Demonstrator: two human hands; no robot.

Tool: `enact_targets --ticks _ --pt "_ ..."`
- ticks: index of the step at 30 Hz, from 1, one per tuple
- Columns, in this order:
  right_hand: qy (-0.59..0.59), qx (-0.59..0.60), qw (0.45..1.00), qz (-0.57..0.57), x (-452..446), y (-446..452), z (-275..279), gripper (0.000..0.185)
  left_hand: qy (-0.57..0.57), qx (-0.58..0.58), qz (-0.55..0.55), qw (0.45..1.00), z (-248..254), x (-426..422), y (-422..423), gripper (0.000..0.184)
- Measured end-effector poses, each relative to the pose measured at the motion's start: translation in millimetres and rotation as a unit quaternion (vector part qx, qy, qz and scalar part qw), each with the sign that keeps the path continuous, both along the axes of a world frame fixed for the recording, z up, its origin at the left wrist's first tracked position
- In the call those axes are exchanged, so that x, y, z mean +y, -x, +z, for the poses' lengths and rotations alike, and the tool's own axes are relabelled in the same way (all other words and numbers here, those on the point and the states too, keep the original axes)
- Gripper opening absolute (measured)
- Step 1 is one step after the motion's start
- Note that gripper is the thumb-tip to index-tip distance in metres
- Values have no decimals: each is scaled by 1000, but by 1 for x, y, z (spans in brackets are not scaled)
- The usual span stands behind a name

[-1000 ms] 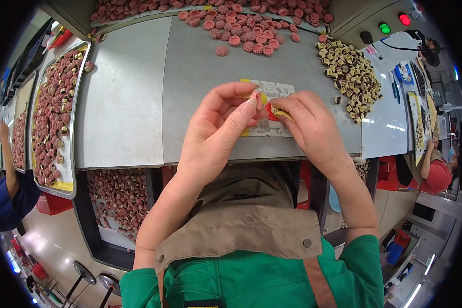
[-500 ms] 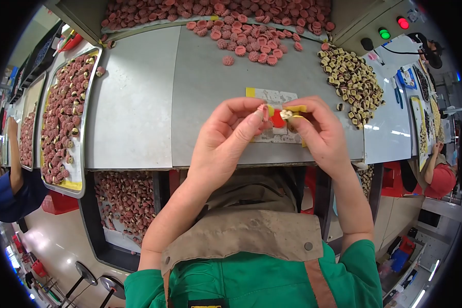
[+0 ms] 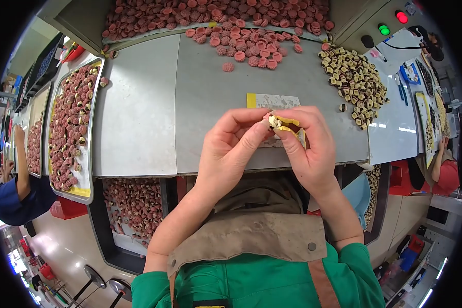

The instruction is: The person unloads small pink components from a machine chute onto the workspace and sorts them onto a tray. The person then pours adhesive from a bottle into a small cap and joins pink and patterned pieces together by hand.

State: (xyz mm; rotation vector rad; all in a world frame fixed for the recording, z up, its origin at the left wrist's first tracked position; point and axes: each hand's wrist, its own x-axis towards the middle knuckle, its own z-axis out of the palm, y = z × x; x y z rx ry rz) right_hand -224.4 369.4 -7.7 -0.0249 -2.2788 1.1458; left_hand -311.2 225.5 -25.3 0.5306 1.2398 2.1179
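Thumb and fingers of my left hand (image 3: 233,141) pinch a small pink piece (image 3: 268,118), mostly hidden by the fingertips. Against it sits a small cream and dark piece (image 3: 275,122), held by my right hand (image 3: 310,146) with yellow tweezer-like strips (image 3: 288,123) between thumb and fingers. The two pieces meet between my hands. Below them on the grey table (image 3: 210,113) lies a worn white card (image 3: 277,101) with a yellow edge, partly covered by my hands.
Pink pieces (image 3: 251,46) are heaped at the back, cream and dark cubes (image 3: 354,82) at the right. A tray (image 3: 91,154) of pink pieces stands left. Under the table are a dark bin (image 3: 108,241) and a blue scoop (image 3: 358,197). Co-workers sit left (image 3: 23,200) and right (image 3: 446,177).
My hands have come together, bringing the cream piece against the pink one. The red spot on the card is now covered. The view has shifted slightly, and the blue scoop shows more.
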Motion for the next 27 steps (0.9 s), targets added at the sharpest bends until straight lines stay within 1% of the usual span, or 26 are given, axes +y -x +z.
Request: enact_targets --ticks 1,4,7,10,11,13,15,16,19,22,27 --pt "-13 5 1000 0 0 0 -1 24 -5 4 7 1000 0 0 -2 25" --pt "-43 17 999 2 1 1 -4 26 20 108 63 992 -8 1 -8 24" --pt "-50 22 998 12 1 2 -5 29 24 71 54 996 -5 -1 -7 21" --pt "-45 17 998 31 3 5 0 34 49 52 10 997 -3 -5 1 31" --pt "-39 14 998 36 3 5 7 35 40 34 -1 999 -2 -6 3 36" --pt "-53 10 997 54 6 5 10 37 21 -4 -25 999 4 -5 3 47" --pt "-89 9 993 83 14 6 5 38 36 -1 -26 999 10 -3 1 58" --pt "-101 12 992 74 16 6 5 38 45 1 -24 999 11 -2 -1 64" --pt "-118 26 991 56 17 7 2 37 46 117 19 992 -1 4 -7 67" --pt "-107 34 992 56 17 8 -2 37 68 142 29 987 -7 5 -9 66" --pt "-112 49 990 67 17 11 -6 36 84 156 40 983 -9 4 -10 55"
